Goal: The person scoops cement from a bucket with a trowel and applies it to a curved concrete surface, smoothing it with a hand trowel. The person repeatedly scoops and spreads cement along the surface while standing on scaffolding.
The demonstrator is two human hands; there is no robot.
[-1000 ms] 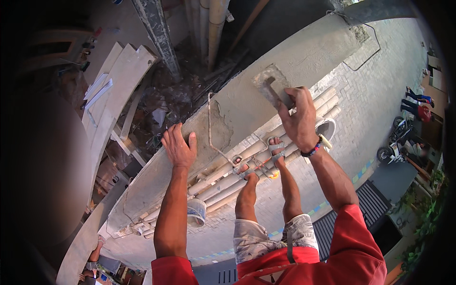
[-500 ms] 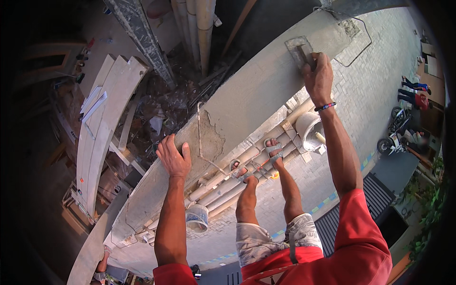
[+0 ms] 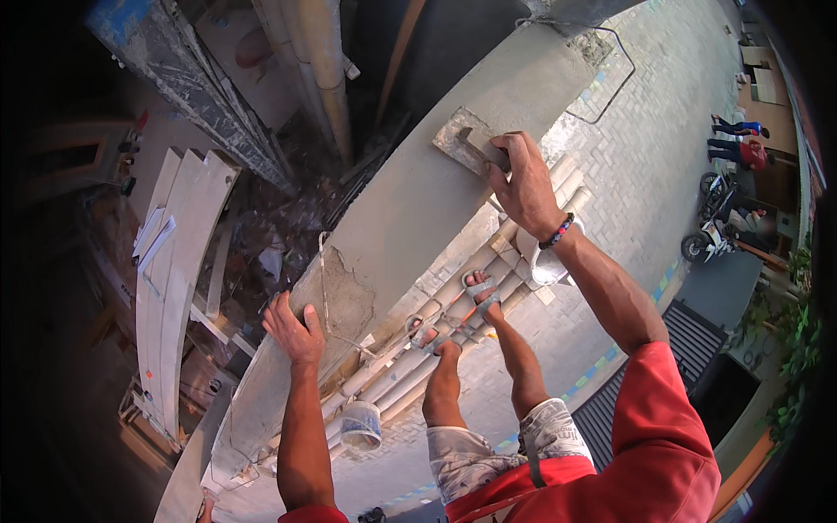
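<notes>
My right hand (image 3: 529, 187) is closed round the handle of a plastering trowel (image 3: 455, 141), whose rectangular blade is on the grey top of a long concrete wall (image 3: 410, 213). My left hand (image 3: 296, 331) rests on the wall's far-left edge, fingers apart and partly over the edge. Close beside it, a rough, unsmoothed patch (image 3: 350, 301) interrupts the smooth mortar, and a thin bent wire (image 3: 323, 277) sticks out there.
My sandalled feet stand on bamboo poles (image 3: 397, 385) below the wall. A bucket (image 3: 361, 425) and a white container (image 3: 549, 268) are by the poles. A wire loop (image 3: 629, 78) juts out at the far end. Curved planks (image 3: 179, 270) lie left; motorcycles (image 3: 706, 244) stand right.
My right hand has drawn the trowel back toward me and leftward along the wall top, and the blade has turned. My left hand stays at the edge. The whole view has shifted slightly.
</notes>
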